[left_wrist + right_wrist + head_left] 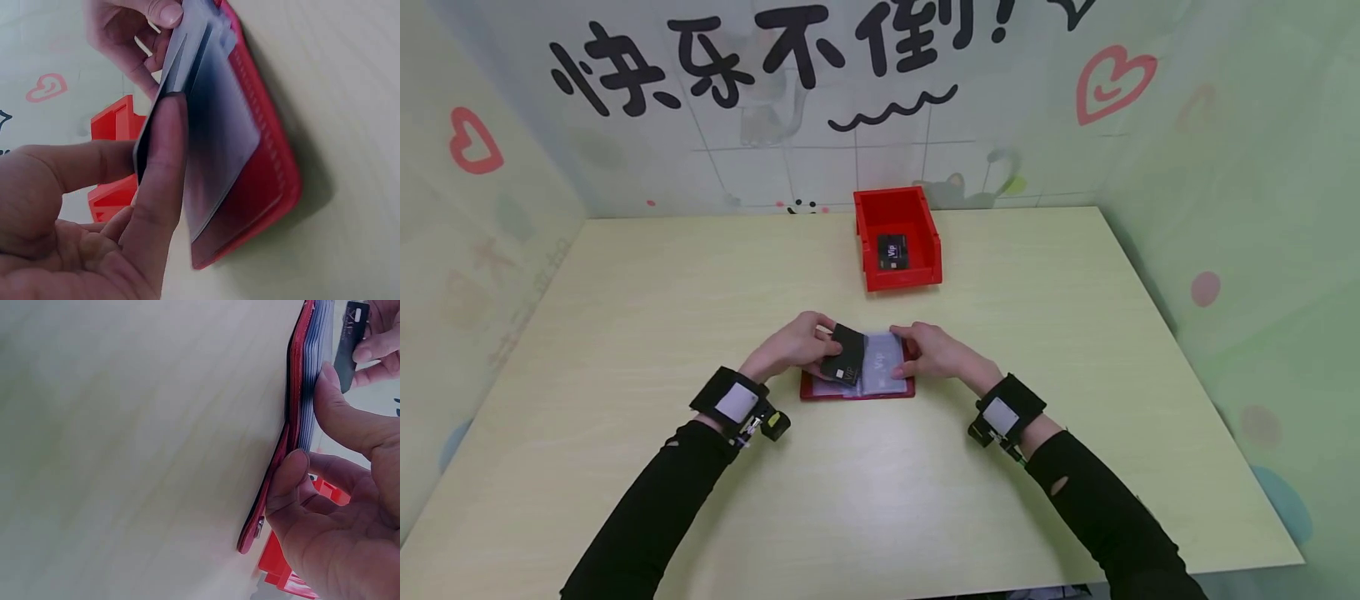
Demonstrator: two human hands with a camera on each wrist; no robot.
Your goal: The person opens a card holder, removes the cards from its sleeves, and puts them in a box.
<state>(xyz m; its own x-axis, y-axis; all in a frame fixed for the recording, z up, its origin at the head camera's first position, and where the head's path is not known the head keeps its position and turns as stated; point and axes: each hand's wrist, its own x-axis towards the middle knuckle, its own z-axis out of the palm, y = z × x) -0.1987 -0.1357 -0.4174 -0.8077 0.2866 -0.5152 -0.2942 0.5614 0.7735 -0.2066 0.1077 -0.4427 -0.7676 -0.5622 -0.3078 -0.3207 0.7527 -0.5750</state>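
Observation:
A red card holder (910,387) with clear plastic sleeves (880,354) lies opened on the table. My left hand (801,343) pinches a black card (844,354) between thumb and fingers, over the left sleeves. Seen from the left wrist, the card (150,128) stands tilted close to the clear sleeve (222,125); whether its edge is inside a pocket I cannot tell. My right hand (936,350) holds the right side of the holder, its digits at the sleeve edge. In the right wrist view the holder's stacked sleeves (310,394) and snap strap (253,528) show edge-on.
A red plastic bin (904,281) stands behind the hands near the wall, with a black card marked Vip (892,252) inside. The pale wooden table (700,275) meets printed walls at the back and sides.

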